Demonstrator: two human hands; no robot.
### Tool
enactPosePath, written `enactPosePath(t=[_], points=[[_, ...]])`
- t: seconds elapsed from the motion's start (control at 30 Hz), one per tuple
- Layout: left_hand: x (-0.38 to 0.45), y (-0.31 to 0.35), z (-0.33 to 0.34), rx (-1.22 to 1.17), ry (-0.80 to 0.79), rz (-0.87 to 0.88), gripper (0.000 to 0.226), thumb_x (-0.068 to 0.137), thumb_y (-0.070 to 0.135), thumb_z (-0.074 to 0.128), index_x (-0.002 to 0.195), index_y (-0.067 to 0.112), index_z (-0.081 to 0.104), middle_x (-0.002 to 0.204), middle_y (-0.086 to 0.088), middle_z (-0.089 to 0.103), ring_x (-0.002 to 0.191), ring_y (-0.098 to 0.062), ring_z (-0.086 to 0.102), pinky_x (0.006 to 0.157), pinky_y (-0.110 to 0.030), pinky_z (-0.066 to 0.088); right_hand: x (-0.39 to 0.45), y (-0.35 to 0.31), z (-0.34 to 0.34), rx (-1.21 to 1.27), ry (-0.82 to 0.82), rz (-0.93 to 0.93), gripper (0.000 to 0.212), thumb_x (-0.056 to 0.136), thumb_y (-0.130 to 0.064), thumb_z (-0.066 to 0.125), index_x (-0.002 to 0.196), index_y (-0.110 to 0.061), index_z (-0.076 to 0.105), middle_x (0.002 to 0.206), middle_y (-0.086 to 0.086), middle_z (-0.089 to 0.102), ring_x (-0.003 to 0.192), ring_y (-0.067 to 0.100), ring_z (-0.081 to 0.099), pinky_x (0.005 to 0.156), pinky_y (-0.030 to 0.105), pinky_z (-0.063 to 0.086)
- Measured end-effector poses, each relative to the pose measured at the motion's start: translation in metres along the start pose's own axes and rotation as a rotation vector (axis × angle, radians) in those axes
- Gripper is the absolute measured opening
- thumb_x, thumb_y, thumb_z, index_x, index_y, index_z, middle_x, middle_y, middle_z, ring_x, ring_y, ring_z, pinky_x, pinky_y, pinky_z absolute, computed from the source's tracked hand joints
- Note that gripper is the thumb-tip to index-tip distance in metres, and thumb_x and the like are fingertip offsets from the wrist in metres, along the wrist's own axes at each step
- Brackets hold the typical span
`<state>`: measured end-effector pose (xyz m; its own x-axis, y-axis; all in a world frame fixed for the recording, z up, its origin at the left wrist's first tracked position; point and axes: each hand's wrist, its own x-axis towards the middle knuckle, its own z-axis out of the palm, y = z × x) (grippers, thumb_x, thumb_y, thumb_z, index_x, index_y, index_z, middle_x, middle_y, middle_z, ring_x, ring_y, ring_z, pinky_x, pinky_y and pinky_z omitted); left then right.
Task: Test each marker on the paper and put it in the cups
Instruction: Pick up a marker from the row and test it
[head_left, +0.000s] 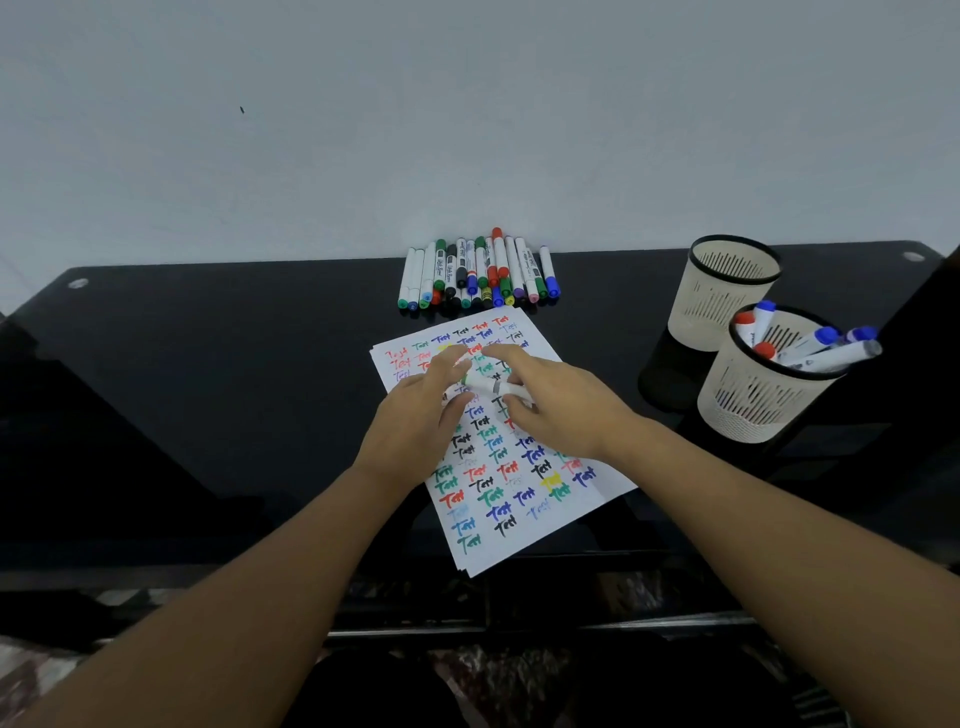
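Observation:
A white sheet of paper (524, 514) covered in coloured "Test" words lies in the middle of the black table. Both hands meet over its upper half on one white marker (491, 385) with a green end. My right hand (561, 410) grips the barrel, and my left hand (421, 421) has its fingertips at the green end. Whether the cap is on is hidden by the fingers. A pile of several markers (478, 273) lies against the wall behind the paper. Two cream mesh cups stand at the right: the near cup (753, 405) holds several red and blue markers, while the far cup (727, 291) looks empty.
The black glass table (208, 364) reaches the white wall at the back. A dark slanted bar (883, 374) crosses in front of the near cup at the right edge. Patterned floor shows under the table's front edge.

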<state>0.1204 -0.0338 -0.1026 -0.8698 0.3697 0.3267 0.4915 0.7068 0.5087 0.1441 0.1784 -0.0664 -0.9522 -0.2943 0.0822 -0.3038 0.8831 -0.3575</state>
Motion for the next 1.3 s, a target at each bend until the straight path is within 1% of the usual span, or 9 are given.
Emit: enactPosePath(t=[0.13, 0.23, 0.37, 0.57, 0.73, 0.9, 1.03, 1.2, 1.3], points=[[0.003, 0.004, -0.003, -0.085, -0.014, -0.085, 0.077, 0.102, 0.034, 0.058, 0.161, 0.036, 0.008, 0.160, 0.012, 0.037, 0.128, -0.012, 0.057, 0.100, -0.033, 0.050, -0.001, 0.003, 0.003, 0.043, 0.039, -0.016, 0.055, 0.109, -0.032, 0.039, 0.159, -0.046, 0.019, 0.145, -0.003, 0.055, 0.092, 0.015, 0.064, 0.078, 0.045, 0.057], [0.006, 0.002, -0.002, -0.085, -0.017, -0.109, 0.078, 0.101, 0.036, 0.059, 0.163, 0.030, 0.011, 0.165, 0.011, 0.028, 0.140, -0.012, 0.046, 0.111, -0.038, 0.045, -0.001, 0.003, 0.004, 0.076, 0.057, 0.007, 0.057, 0.110, -0.031, 0.037, 0.159, -0.050, 0.017, 0.145, -0.004, 0.054, 0.094, 0.013, 0.064, 0.081, 0.045, 0.058], [0.008, -0.008, 0.004, 0.057, -0.056, -0.080, 0.068, 0.101, 0.046, 0.055, 0.159, 0.028, 0.025, 0.160, 0.001, 0.039, 0.148, -0.020, 0.033, 0.121, -0.043, 0.030, 0.000, 0.004, 0.005, 0.110, 0.068, 0.030, 0.058, 0.109, -0.030, 0.036, 0.159, -0.054, 0.017, 0.129, -0.004, 0.059, 0.081, 0.010, 0.059, 0.075, 0.043, 0.056], [0.009, -0.011, 0.005, 0.119, 0.011, 0.026, 0.050, 0.102, 0.039, 0.057, 0.148, 0.022, 0.050, 0.134, -0.001, 0.064, 0.128, -0.022, 0.053, 0.112, -0.043, 0.040, 0.001, 0.004, 0.009, 0.175, 0.109, 0.044, 0.061, 0.109, -0.030, 0.033, 0.156, -0.063, 0.013, 0.106, -0.001, 0.058, 0.083, 0.014, 0.057, 0.076, 0.044, 0.054], [0.011, -0.009, 0.005, 0.150, -0.024, -0.059, 0.053, 0.098, 0.050, 0.059, 0.143, 0.021, 0.058, 0.145, 0.001, 0.057, 0.137, -0.019, 0.045, 0.117, -0.040, 0.032, 0.001, 0.003, 0.006, 0.289, 0.151, 0.059, 0.057, 0.109, -0.028, 0.037, 0.154, -0.059, 0.024, 0.101, -0.006, 0.062, 0.070, 0.006, 0.056, 0.067, 0.034, 0.049], [0.012, -0.011, 0.006, 0.170, -0.052, -0.069, 0.059, 0.095, 0.061, 0.057, 0.140, 0.023, 0.061, 0.147, 0.000, 0.055, 0.139, -0.019, 0.044, 0.119, -0.041, 0.031, -0.001, -0.001, 0.000, 0.300, 0.170, 0.086, 0.041, 0.109, -0.033, 0.049, 0.142, -0.047, 0.028, 0.065, 0.004, 0.056, 0.050, 0.013, 0.046, 0.050, 0.033, 0.037], [0.011, -0.010, 0.006, 0.158, -0.037, -0.065, 0.060, 0.094, 0.061, 0.059, 0.139, 0.022, 0.061, 0.147, -0.001, 0.056, 0.138, -0.019, 0.044, 0.118, -0.041, 0.031, -0.002, -0.003, -0.001, 0.283, 0.167, 0.086, 0.043, 0.106, -0.031, 0.053, 0.135, -0.049, 0.026, 0.067, 0.018, 0.059, 0.051, 0.033, 0.049, 0.049, 0.049, 0.042], [0.012, -0.012, 0.007, 0.206, -0.093, -0.075, 0.079, 0.086, 0.081, 0.044, 0.144, 0.029, 0.056, 0.152, 0.002, 0.050, 0.144, -0.018, 0.037, 0.122, -0.045, 0.025, -0.003, -0.005, -0.004, 0.429, 0.203, 0.142, 0.046, 0.107, -0.018, 0.043, 0.138, -0.049, 0.030, 0.066, 0.004, 0.051, 0.046, 0.008, 0.040, 0.046, 0.034, 0.039], [0.013, -0.011, 0.007, 0.226, -0.162, -0.099, 0.081, 0.086, 0.084, 0.041, 0.150, 0.035, 0.047, 0.163, 0.003, 0.033, 0.154, -0.018, 0.018, 0.125, -0.047, 0.009, 0.001, -0.005, -0.014, 0.522, 0.152, 0.202, 0.042, 0.109, -0.012, 0.035, 0.133, -0.044, 0.050, 0.093, 0.002, 0.061, 0.069, 0.009, 0.065, 0.068, 0.037, 0.060]])
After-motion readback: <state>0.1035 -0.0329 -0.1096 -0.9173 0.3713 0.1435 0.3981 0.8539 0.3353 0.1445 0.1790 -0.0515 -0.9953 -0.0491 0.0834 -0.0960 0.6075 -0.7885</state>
